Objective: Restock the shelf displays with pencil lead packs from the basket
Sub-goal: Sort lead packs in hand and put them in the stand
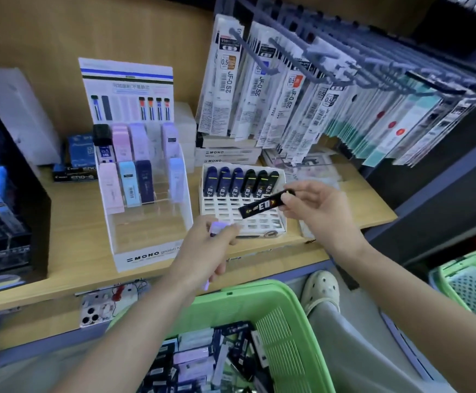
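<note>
My right hand (323, 212) pinches a black lead pack (263, 207) by its end, held flat above the white slotted tray (276, 225). That tray has a back row of several blue and black packs (241, 181). My left hand (207, 251) is closed around a pale purple pack (217, 229), hovering between the tray and the clear MONO display (146, 251). The MONO display holds pastel packs (129, 182) in its upper tiers. The green basket (276, 313) sits below the shelf, with many mixed packs (200, 361) inside.
Hanging refill packets (302, 95) crowd pegs at the upper right. MONO boxes (228, 156) lie behind the white tray. A dark display case (7, 194) stands at the left. A second green basket (469, 282) sits at the right. The wooden shelf edge (61, 290) runs in front.
</note>
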Demonstrator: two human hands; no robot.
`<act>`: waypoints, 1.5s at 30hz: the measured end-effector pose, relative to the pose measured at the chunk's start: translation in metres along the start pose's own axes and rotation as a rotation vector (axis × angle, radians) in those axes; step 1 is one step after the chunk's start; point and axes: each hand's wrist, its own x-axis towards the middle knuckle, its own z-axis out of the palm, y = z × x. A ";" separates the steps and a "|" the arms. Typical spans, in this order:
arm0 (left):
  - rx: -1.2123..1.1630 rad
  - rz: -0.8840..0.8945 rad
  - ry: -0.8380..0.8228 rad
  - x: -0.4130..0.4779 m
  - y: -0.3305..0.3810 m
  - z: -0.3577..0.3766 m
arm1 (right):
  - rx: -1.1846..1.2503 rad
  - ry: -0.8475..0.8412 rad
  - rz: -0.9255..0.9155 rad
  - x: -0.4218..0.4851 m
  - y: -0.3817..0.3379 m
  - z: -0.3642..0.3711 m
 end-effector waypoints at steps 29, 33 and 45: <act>-0.064 -0.044 0.009 0.030 -0.008 0.015 | -0.774 -0.072 -0.327 0.105 0.056 -0.009; -0.102 -0.042 0.024 0.034 -0.011 0.016 | -0.718 0.013 -0.320 0.109 0.059 -0.003; -0.299 -0.034 0.037 0.037 -0.010 0.017 | -0.902 0.045 -0.377 0.095 0.057 0.008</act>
